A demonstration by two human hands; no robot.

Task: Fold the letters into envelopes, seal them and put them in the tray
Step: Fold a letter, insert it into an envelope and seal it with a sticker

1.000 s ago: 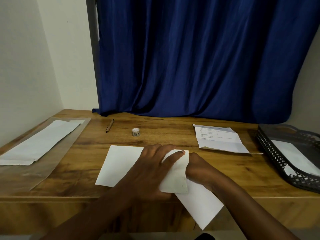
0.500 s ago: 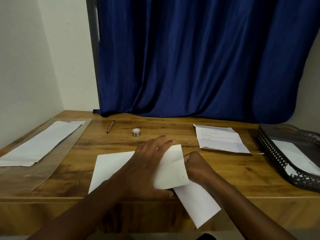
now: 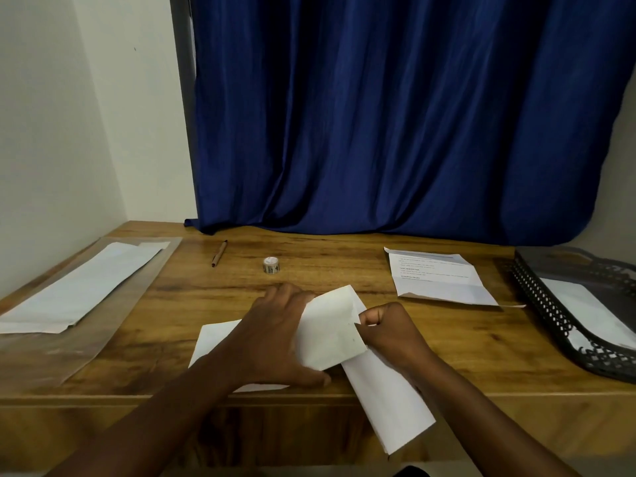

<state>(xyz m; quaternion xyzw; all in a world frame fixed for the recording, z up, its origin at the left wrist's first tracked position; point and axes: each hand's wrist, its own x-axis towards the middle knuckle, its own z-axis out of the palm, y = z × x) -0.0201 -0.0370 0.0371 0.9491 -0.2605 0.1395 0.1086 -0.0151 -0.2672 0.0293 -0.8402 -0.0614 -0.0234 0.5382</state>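
Left hand (image 3: pixel 275 339) fingers are lying spread, pinning the folded letter (image 3: pixel 330 333) against the worktop (image 3: pixel 344 270); right hand (image 3: pixel 385 330) fingers are pinching its edge, likely feeding it into the envelope (image 3: pixel 389 404) just below.

Both forearms are reaching in from 6 o'clock toward the middle. The left hand (image 3: pixel 275 339) is lying palm down with fingers spread toward 12 o'clock and thumb stretched toward 3 o'clock. The right hand (image 3: pixel 389 330) is curling its fingers and pinching at its 9 o'clock side.
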